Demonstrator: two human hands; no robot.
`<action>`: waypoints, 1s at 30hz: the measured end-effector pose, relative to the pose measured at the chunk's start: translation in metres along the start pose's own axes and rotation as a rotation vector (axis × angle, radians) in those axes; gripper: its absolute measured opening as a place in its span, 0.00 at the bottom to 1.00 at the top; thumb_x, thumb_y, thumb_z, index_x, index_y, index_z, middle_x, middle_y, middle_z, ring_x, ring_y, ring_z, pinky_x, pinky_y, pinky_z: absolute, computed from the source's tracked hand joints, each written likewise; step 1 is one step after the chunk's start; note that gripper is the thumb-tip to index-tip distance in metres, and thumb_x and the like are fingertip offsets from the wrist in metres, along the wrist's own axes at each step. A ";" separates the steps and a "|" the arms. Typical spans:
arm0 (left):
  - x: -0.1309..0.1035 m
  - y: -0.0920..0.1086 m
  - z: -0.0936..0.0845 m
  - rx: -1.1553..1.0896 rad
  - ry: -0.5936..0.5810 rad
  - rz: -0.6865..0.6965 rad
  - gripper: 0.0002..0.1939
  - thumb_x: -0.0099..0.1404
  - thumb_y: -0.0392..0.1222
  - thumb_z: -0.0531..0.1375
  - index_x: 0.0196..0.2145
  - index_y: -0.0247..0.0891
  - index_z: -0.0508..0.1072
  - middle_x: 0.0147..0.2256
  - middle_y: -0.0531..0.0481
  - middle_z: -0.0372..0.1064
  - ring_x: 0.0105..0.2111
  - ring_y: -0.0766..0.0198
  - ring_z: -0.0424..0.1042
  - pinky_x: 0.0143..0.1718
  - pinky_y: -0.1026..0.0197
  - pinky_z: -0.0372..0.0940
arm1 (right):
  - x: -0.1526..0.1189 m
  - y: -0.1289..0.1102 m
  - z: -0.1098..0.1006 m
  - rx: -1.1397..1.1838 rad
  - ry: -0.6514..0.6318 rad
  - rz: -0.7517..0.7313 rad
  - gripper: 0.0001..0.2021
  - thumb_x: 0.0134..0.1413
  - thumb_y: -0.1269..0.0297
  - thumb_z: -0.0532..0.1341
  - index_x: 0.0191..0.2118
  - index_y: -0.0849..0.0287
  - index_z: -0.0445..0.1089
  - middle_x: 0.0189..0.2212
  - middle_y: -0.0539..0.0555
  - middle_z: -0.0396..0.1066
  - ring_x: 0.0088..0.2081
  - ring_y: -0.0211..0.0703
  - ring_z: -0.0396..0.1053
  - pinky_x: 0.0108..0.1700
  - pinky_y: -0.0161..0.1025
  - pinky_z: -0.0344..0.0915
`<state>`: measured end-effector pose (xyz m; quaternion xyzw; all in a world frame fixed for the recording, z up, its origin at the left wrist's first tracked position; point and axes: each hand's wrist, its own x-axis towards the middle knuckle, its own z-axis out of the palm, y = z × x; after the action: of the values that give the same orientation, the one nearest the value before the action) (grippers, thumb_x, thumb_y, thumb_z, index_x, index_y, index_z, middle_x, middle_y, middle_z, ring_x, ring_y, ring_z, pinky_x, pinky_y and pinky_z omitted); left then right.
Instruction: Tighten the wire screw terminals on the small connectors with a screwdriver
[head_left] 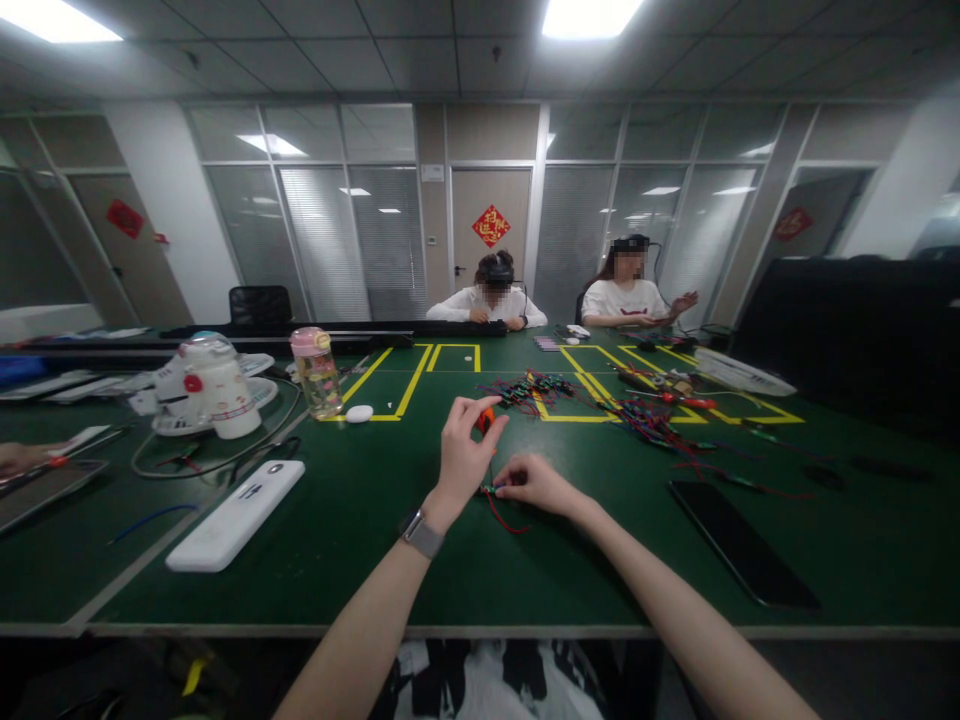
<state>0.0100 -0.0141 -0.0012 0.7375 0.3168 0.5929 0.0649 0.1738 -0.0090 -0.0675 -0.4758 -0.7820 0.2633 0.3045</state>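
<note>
My left hand (466,445), with a watch (421,533) on its wrist, is closed around the orange handle of a screwdriver (486,420). The screwdriver stands upright, its thin shaft reaching down to a small green connector (489,490) on the table. Thumb and fingertips of my right hand (536,482) pinch that connector from the right. A red wire (506,517) trails from it toward me. Whether the screwdriver's tip sits in the connector is too small to tell.
Piles of wired connectors (536,390) lie ahead on the green table (570,590). A phone (739,540) lies right; a white power bank (236,515) and a bottle (316,375) stand left. Two people sit opposite. Another person's hand (22,460) is at far left.
</note>
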 end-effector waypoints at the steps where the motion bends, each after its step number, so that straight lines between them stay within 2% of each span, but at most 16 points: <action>1: 0.000 0.000 0.000 -0.008 -0.012 -0.001 0.14 0.66 0.41 0.56 0.49 0.41 0.71 0.36 0.50 0.63 0.36 0.65 0.66 0.41 0.62 0.64 | 0.000 0.000 0.000 0.000 0.000 -0.001 0.08 0.45 0.66 0.67 0.34 0.62 0.78 0.23 0.51 0.70 0.24 0.37 0.63 0.27 0.33 0.57; 5: 0.000 0.000 0.000 -0.059 -0.071 0.015 0.19 0.69 0.36 0.49 0.56 0.42 0.65 0.45 0.46 0.64 0.46 0.62 0.66 0.49 0.59 0.62 | 0.000 0.000 0.000 -0.012 -0.013 -0.024 0.08 0.45 0.66 0.67 0.34 0.61 0.78 0.24 0.51 0.71 0.25 0.37 0.63 0.28 0.33 0.58; 7: 0.000 0.000 0.001 -0.092 -0.077 0.020 0.20 0.69 0.34 0.49 0.57 0.41 0.64 0.48 0.45 0.64 0.48 0.62 0.66 0.50 0.58 0.61 | 0.000 0.000 0.000 -0.021 -0.010 -0.028 0.08 0.45 0.66 0.67 0.34 0.61 0.79 0.25 0.51 0.71 0.25 0.37 0.64 0.28 0.33 0.58; 11: 0.001 -0.001 0.003 -0.084 -0.041 0.030 0.18 0.66 0.35 0.55 0.53 0.41 0.68 0.42 0.47 0.68 0.41 0.63 0.69 0.45 0.59 0.64 | -0.001 -0.001 -0.001 -0.027 -0.002 -0.020 0.08 0.45 0.66 0.67 0.34 0.62 0.79 0.25 0.52 0.72 0.26 0.38 0.64 0.29 0.33 0.58; 16: 0.000 0.000 0.002 -0.019 0.009 0.033 0.13 0.61 0.41 0.62 0.45 0.42 0.73 0.34 0.51 0.63 0.34 0.65 0.66 0.39 0.62 0.64 | -0.001 -0.003 -0.001 -0.017 -0.001 -0.007 0.08 0.45 0.66 0.67 0.34 0.62 0.78 0.25 0.52 0.71 0.25 0.37 0.63 0.28 0.33 0.58; 21: -0.001 0.001 -0.001 -0.119 -0.099 0.016 0.18 0.70 0.38 0.49 0.55 0.41 0.67 0.46 0.45 0.67 0.45 0.62 0.68 0.47 0.58 0.63 | -0.001 -0.005 0.000 -0.004 -0.006 0.003 0.08 0.45 0.66 0.67 0.33 0.62 0.78 0.23 0.51 0.71 0.24 0.37 0.64 0.27 0.33 0.58; 23: -0.001 0.001 -0.001 -0.167 -0.142 0.009 0.20 0.70 0.36 0.47 0.57 0.41 0.64 0.48 0.44 0.68 0.45 0.62 0.69 0.47 0.58 0.64 | -0.001 -0.005 -0.001 -0.008 -0.010 -0.003 0.08 0.45 0.66 0.67 0.34 0.62 0.78 0.23 0.51 0.71 0.24 0.37 0.63 0.27 0.33 0.58; 27: 0.000 0.004 0.000 -0.137 -0.137 0.054 0.18 0.68 0.36 0.50 0.54 0.41 0.67 0.41 0.46 0.71 0.40 0.63 0.70 0.43 0.59 0.65 | -0.001 -0.005 -0.001 -0.007 -0.008 -0.001 0.08 0.45 0.67 0.67 0.34 0.62 0.78 0.23 0.51 0.71 0.24 0.37 0.63 0.27 0.33 0.58; 30: 0.000 0.004 0.001 -0.053 -0.074 0.065 0.14 0.66 0.38 0.55 0.48 0.41 0.72 0.34 0.50 0.66 0.35 0.65 0.67 0.40 0.62 0.64 | -0.001 -0.004 -0.001 -0.010 -0.001 0.001 0.08 0.44 0.67 0.67 0.33 0.62 0.78 0.23 0.51 0.71 0.24 0.37 0.63 0.27 0.33 0.58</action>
<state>0.0122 -0.0167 0.0002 0.7667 0.2746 0.5752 0.0768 0.1721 -0.0116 -0.0643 -0.4774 -0.7833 0.2596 0.3018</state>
